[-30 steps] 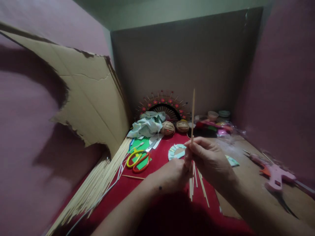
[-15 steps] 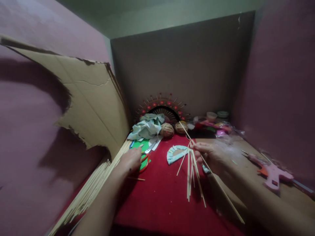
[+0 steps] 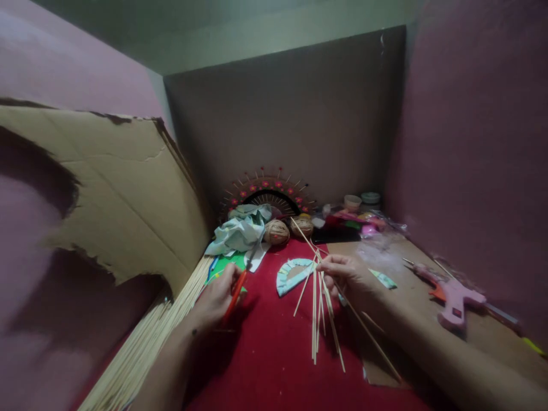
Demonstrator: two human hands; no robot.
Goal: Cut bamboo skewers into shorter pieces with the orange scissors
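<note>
My left hand (image 3: 216, 299) is closed round the orange and yellow scissors (image 3: 237, 288) at the left of the red cloth (image 3: 269, 354). My right hand (image 3: 347, 275) pinches one long bamboo skewer (image 3: 342, 297) that runs from near the twine balls down toward the lower right. Several more loose skewers (image 3: 317, 319) lie on the cloth just below and left of that hand. A half-ring wrapped in pale blue (image 3: 293, 273) rests on the cloth between my two hands.
A torn cardboard sheet (image 3: 115, 188) leans at the left over a long bundle of skewers (image 3: 149, 342). At the back are a pale cloth (image 3: 237, 231), two twine balls (image 3: 276, 231), a fan-shaped stick decoration (image 3: 268, 191) and small pots. A pink glue gun (image 3: 454, 297) lies on the right.
My left hand left the skewer, reached left and took hold of the scissors. My right hand lowered its upright skewer to a slant over the cloth. The view has shifted slightly.
</note>
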